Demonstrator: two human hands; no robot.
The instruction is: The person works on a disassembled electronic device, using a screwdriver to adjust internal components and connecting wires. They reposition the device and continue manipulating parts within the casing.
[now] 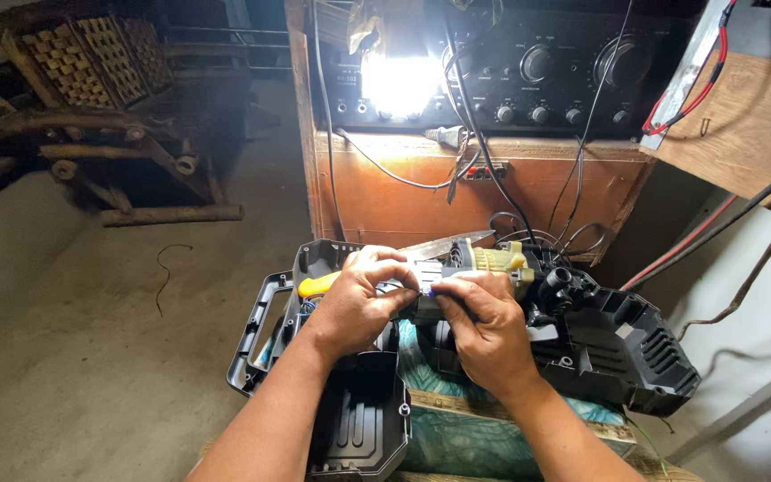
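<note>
Both hands meet over an opened black plastic power-tool housing [622, 344] that lies on a surface covered with a teal patterned cloth [457, 428]. The left hand [359, 299] is curled shut around a yellow-handled screwdriver [319, 285], whose handle pokes out past the knuckles toward the left edge of the surface. Its fingertips pinch toward a small blue-tipped part [427, 287] at the middle of the tool. The right hand [484, 321] is also closed narrow, thumb and forefinger pinching at that same spot, the two hands touching or nearly so; what exactly sits between the fingertips is too small to tell.

Just behind the hands, toward the far edge of the surface, a pale yellow motor part with grey metal fittings [493, 260] sits in the housing, and a thin shiny metal blade [443, 244] slants across above it. A detached black plastic cover with ribbed slots [359, 419] lies at the near edge, under the left forearm. A black handle frame [256, 335] juts off the left edge.

Beyond the surface stands an orange-brown wooden cabinet [385, 192] carrying a black audio amplifier with round knobs [537, 85], with a bright lamp [399, 82] glaring at its front and black cables [484, 161] hanging down. A rough wooden log chair [100, 107] stands on the concrete floor [64, 357] to the far left.
</note>
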